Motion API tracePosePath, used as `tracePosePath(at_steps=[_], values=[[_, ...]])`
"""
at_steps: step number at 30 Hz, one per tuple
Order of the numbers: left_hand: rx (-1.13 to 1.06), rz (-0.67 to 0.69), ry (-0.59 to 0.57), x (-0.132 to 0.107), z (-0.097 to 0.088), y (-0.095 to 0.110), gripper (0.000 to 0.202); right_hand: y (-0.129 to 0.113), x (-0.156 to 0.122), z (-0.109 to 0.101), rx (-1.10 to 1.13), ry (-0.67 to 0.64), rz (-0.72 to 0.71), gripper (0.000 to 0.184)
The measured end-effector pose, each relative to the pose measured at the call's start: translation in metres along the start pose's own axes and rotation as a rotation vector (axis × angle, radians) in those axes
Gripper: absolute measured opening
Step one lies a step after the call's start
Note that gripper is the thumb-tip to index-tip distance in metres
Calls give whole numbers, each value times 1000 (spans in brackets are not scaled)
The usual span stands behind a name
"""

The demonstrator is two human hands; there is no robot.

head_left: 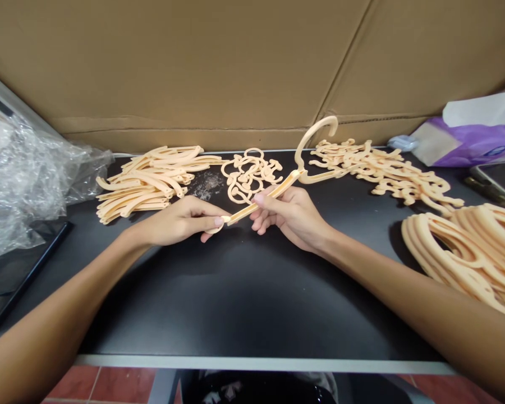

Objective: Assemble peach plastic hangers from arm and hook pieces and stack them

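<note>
Above the middle of the black table I hold a cream plastic clothes hanger [264, 203], its hook rising at the upper right. My right hand [292, 216] is closed around one hanger arm, thumb on top. The fingers of my left hand [189, 220] pinch a small curved cream piece [216, 227] at the lower left end of that arm. Whether this piece is joined to the arm, I cannot tell. The hanger's other arm [326, 177] points right, partly behind the hook's base. Just beyond my hands lies a pile of small hooked cream pieces [252, 174].
Curved hanger arms [147, 179] are heaped at the back left, cream hooks [382, 165] at the back right. Hangers [467, 252] are stacked at the right. Clear plastic wrap [29, 174] lies left. A purple tissue pack [475, 140] and a phone-like object [500, 179] sit far right. Cardboard [193, 62] stands behind.
</note>
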State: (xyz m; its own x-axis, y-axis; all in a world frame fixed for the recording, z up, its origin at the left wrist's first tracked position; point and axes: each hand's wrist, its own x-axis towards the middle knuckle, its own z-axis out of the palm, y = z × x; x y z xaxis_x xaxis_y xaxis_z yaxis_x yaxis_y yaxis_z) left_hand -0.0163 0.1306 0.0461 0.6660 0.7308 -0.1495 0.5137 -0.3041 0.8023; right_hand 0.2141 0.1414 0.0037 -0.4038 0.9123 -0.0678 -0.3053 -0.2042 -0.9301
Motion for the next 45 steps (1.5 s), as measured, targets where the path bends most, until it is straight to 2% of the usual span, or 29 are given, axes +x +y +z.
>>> tracePosePath(at_steps=[4,15,23,36,45], values=[[41,1,-27,0,1,2,40,-1,0,0,-9,8,6,39],[77,7,-4,-1,6,4,33,1,-1,-2,-30,2,-16,37],[214,25,38,-2,10,9,37,2,-1,-2,-32,19,-24,36],[372,46,108,-2,15,11,32,0,0,0,-36,27,-9,38],[619,88,154,-4,20,10,31,2,1,-1,-25,39,-25,38]])
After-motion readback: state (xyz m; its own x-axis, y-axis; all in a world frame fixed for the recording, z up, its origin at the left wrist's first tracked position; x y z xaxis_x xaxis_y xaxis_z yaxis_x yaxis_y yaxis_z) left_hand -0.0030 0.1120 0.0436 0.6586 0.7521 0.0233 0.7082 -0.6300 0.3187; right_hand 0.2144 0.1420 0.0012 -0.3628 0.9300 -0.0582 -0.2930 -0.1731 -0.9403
